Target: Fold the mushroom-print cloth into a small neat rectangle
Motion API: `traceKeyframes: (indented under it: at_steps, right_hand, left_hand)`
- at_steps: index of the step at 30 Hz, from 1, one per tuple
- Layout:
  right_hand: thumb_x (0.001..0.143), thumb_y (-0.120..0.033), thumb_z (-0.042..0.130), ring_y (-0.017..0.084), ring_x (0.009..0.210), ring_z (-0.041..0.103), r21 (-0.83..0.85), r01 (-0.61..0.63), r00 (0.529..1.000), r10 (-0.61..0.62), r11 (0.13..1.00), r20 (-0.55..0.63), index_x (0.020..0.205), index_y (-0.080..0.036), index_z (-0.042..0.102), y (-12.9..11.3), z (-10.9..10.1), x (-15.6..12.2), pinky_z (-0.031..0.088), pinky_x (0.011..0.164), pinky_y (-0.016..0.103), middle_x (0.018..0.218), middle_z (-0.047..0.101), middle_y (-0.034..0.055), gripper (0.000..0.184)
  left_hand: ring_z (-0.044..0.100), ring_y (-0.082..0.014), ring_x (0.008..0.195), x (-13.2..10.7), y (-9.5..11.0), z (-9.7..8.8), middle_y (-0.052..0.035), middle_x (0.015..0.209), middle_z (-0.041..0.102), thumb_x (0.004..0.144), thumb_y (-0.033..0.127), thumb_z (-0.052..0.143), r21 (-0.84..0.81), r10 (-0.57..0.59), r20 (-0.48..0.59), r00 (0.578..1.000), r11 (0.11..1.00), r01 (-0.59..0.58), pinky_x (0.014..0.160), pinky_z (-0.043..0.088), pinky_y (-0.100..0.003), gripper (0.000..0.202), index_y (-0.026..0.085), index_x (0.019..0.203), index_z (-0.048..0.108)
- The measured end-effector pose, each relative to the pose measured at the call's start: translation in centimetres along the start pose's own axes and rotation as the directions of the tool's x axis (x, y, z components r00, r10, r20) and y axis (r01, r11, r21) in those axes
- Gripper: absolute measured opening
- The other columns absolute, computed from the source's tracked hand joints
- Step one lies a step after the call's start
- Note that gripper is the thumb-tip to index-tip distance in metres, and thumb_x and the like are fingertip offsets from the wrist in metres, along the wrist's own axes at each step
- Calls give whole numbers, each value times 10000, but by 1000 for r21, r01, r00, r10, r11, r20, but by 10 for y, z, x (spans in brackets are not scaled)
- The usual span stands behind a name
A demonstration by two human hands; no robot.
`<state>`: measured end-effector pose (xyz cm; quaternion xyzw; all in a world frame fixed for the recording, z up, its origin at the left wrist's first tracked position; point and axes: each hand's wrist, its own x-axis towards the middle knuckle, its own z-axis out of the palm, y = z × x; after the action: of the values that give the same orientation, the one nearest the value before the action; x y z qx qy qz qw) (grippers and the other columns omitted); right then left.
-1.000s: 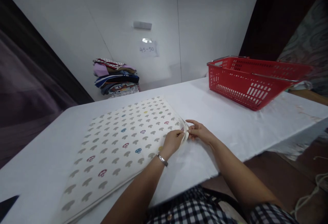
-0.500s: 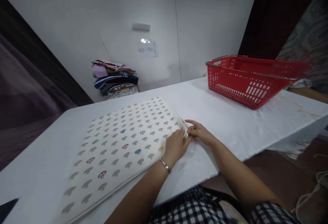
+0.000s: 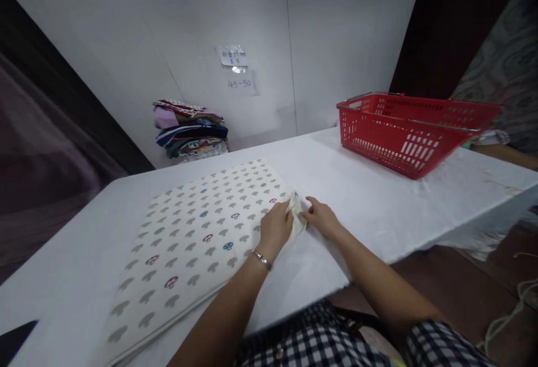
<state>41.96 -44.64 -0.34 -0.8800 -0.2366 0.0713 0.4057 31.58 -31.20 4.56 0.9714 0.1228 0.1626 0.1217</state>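
Observation:
A cream fabric piece (image 3: 197, 232) printed with grey and coloured mushroom shapes is spread flat in layers on the white-covered table. At its right corner, my left hand (image 3: 276, 225), a silver bracelet on its wrist, is closed on the edge, which is bunched and turned back to show a plain pale side. My right hand (image 3: 324, 219) is just to the right of that corner. Its thumb and forefinger are apart, and a fingertip touches or nearly touches the plain part. The fingertips of my left hand are partly hidden in the folds.
A red plastic shopping basket (image 3: 386, 137) with metal handles is on the table (image 3: 319, 159) at the back right. Folded clothes (image 3: 191, 129) are stacked against the wall at the back left. Handwritten paper labels (image 3: 241, 83) hang above. A dark flat object (image 3: 17, 342) lies at the lower left.
My left hand has moved left and slightly up, pulling the fabric's corner back and exposing more of the plain side. My right hand's fingers have come a little away from my left hand.

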Motion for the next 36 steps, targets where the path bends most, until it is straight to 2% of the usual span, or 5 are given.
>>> traceKeyframes:
  at_steps: [4, 9, 18, 29, 36]
  right_hand:
    - [657, -179, 613, 134, 605, 558, 225, -77, 997, 72, 971, 32, 1175, -223, 530, -11, 0, -1, 397, 546, 232, 677, 604, -22, 527]
    - [646, -224, 601, 105, 468, 517, 747, -242, 970, 169, 619, 175, 1075, -183, 507, -16, -8, -3, 396, 420, 212, 590, 542, -59, 441]
    - [602, -216, 644, 84, 444, 511, 862, -193, 980, 44, 469, 195, 1064, -194, 518, -15, -8, -5, 388, 409, 199, 595, 549, -76, 479]
    - [656, -318, 675, 94, 548, 520, 789, -142, 985, 9, 597, 171, 1130, -208, 514, -19, -8, -7, 440, 459, 203, 683, 534, -47, 512]
    - [625, -192, 630, 95, 508, 522, 793, -159, 987, 76, 588, 142, 1119, -197, 492, -17, -5, -6, 466, 462, 230, 663, 508, -64, 513]
  left_hand:
    - [561, -164, 883, -4, 5, -4, -27, 958, 599, 870, 202, 410, 71, 43, 29, 999, 996, -45, 705, 420, -275, 233, 220, 1056, 548]
    - [532, -174, 915, -8, 17, -8, -41, 996, 561, 876, 166, 390, 160, 122, 108, 987, 977, -138, 686, 423, -279, 230, 215, 1047, 535]
    - [499, -198, 933, -11, 27, -2, -63, 971, 536, 891, 173, 390, 219, 176, 158, 972, 953, -208, 703, 428, -302, 203, 196, 1034, 532]
    - [525, -189, 931, -11, 29, 7, -65, 991, 561, 883, 177, 387, 97, 167, 188, 968, 977, -188, 767, 433, -314, 211, 177, 1017, 550]
    - [495, -205, 997, -27, 25, 13, -73, 1094, 525, 829, 242, 513, 51, 214, 145, 966, 973, -223, 814, 427, -326, 427, 183, 1239, 414]
